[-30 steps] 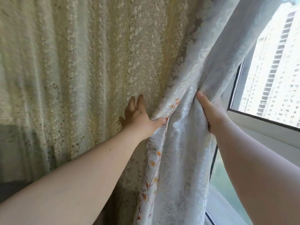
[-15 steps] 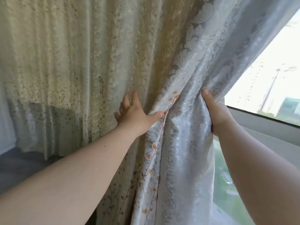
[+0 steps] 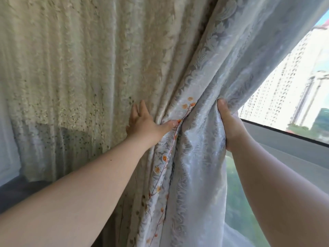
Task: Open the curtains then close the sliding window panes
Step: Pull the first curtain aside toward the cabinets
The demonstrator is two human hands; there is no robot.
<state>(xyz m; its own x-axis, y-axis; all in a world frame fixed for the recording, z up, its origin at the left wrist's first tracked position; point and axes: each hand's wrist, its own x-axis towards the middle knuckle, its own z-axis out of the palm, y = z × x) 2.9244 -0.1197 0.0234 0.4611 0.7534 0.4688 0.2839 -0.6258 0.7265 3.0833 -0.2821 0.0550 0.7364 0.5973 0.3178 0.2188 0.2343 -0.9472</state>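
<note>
A cream patterned curtain (image 3: 80, 77) hangs across the left and middle of the view, its pale silvery lining (image 3: 201, 154) folded back at the edge. My left hand (image 3: 144, 123) presses flat against the curtain, fingers spread, thumb hooked on the flower-printed hem. My right hand (image 3: 229, 125) is closed on a bunched fold of the curtain's edge, holding it away from the window (image 3: 288, 97). The uncovered glass shows at the right. The sliding panes' edges are hidden by fabric and my arm.
A grey window frame bar (image 3: 284, 139) runs across the right behind my right forearm. A sheer white layer (image 3: 292, 163) lies below it. Tall buildings and trees show outside. A dark surface (image 3: 16, 193) sits low at the left.
Both hands have carried the curtain edge leftward and slightly up. More of the glass at the right is uncovered, and the view has turned left.
</note>
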